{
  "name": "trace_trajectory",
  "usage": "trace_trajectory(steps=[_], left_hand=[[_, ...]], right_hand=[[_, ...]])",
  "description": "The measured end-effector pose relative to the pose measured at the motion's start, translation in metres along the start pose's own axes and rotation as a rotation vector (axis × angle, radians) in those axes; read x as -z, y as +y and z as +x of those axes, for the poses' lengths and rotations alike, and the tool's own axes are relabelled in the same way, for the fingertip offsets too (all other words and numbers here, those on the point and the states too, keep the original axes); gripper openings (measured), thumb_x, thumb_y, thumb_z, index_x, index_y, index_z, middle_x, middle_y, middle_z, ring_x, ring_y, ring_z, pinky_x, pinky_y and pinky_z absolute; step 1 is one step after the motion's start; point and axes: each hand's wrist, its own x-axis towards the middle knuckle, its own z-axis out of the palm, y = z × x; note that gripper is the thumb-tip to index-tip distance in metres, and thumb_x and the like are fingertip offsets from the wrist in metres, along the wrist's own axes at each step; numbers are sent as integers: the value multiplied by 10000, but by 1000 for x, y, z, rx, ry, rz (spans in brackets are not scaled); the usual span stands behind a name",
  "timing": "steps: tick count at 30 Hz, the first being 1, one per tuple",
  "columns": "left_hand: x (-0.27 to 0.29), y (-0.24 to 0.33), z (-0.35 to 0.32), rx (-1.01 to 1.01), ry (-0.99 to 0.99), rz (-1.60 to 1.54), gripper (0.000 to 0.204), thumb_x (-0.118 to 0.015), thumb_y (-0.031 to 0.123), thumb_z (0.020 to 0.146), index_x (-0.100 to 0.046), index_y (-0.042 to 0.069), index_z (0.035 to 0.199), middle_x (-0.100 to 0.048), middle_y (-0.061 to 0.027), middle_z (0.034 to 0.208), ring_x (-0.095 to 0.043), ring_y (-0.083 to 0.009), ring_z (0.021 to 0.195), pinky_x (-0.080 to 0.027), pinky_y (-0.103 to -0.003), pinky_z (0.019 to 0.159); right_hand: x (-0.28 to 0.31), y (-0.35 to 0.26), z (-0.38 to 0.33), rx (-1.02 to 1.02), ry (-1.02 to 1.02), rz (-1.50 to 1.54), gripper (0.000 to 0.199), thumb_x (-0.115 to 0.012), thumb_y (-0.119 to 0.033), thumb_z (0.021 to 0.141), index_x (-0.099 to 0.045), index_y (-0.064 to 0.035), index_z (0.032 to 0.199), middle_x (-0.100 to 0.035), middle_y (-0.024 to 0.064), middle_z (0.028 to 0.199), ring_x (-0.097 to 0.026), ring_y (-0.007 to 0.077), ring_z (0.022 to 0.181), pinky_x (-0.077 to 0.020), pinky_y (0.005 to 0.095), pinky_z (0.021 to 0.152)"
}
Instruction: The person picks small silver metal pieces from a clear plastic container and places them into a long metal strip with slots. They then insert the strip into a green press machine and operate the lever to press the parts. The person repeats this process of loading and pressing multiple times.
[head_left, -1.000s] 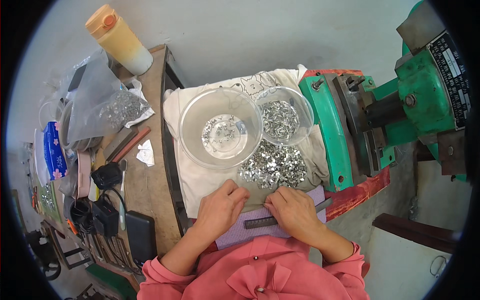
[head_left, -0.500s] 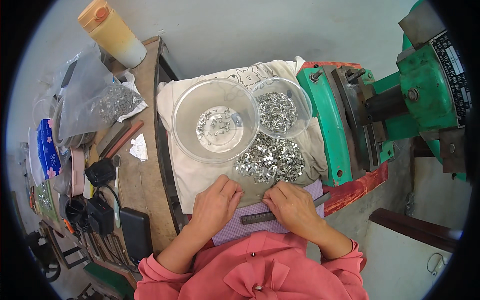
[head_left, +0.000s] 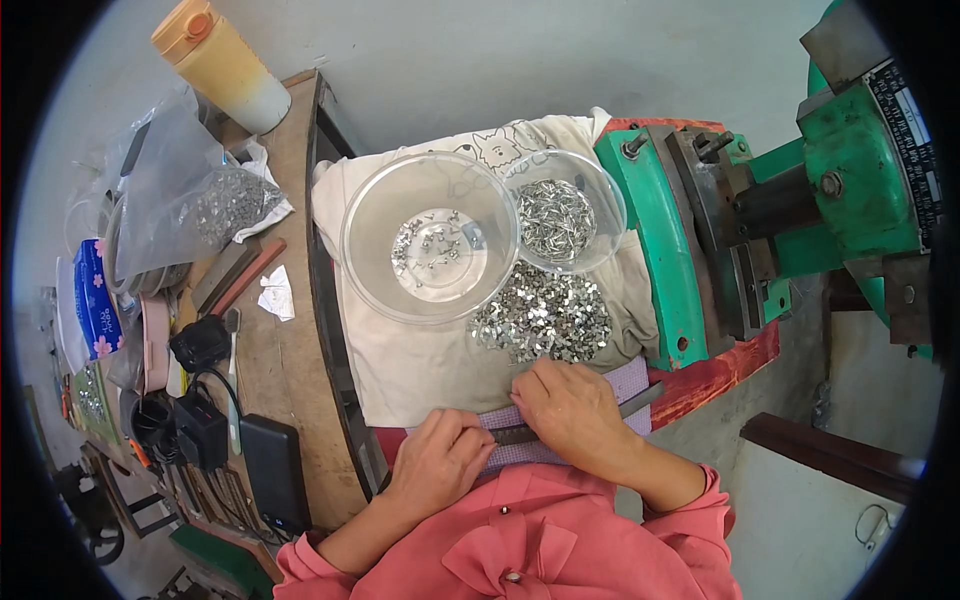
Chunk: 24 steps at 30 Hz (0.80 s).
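Note:
A dark notched metal strip [head_left: 518, 435] lies across the purple checked cloth [head_left: 632, 376] in front of me. My left hand [head_left: 440, 462] is closed, fingertips at the strip's left end; whatever they pinch is hidden. Over the middle of the strip, my right hand [head_left: 572, 408] is closed too, its fingertips pressed together at the near edge of a heap of small shiny metal pieces [head_left: 545, 315]. What it holds is too small to make out. Behind the heap stand a large clear tub [head_left: 365, 270] with a few small metal parts and a smaller clear tub [head_left: 607, 215] of pin-like metal parts.
At right stands a green machine [head_left: 660, 270] on a red board. The wooden bench [head_left: 290, 390] at left carries a yellow bottle [head_left: 225, 70], a plastic bag of metal parts [head_left: 230, 205], a black power bank [head_left: 272, 470] and tools. A pale printed cloth [head_left: 385, 370] lies under the tubs.
My left hand has moved down and slightly right, onto the left end of the strip. My right hand has shifted a little left and up, toward the heap.

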Motion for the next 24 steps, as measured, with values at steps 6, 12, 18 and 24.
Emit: trace_trajectory(steps=[6,12,18,24], left_hand=[[-4,-3,-5,-37,21,18,196,-814,86,735,-672,72,869,-612,-60,945,-601,-264,851,-511,-359,683],[-4,-2,-7,-1,32,6,292,-824,104,730,-673,61,976,-610,-69,989,-594,-275,885,-512,-373,718],[-6,-6,-7,-29,-3,42,332,-820,105,731,-666,55,1021,-615,-83,1011,-604,-286,903,-515,-377,726],[-6,-6,5,-60,24,64,303,-804,117,750,-660,51,1009,-618,-83,1013,-619,-284,871,-520,-378,724]], right_hand=[[14,11,8,-16,112,147,101,-665,-103,831,-565,-93,843,-512,67,774,-587,253,702,-476,381,615],[57,42,51,-124,439,14,120,-701,-60,826,-588,-68,866,-564,87,802,-594,298,694,-466,417,613],[66,62,73,-113,494,-62,90,-731,-106,837,-648,-75,852,-591,88,813,-590,300,742,-475,412,659],[33,30,30,3,262,146,90,-755,-119,811,-699,-103,880,-597,47,870,-580,270,813,-481,393,697]])
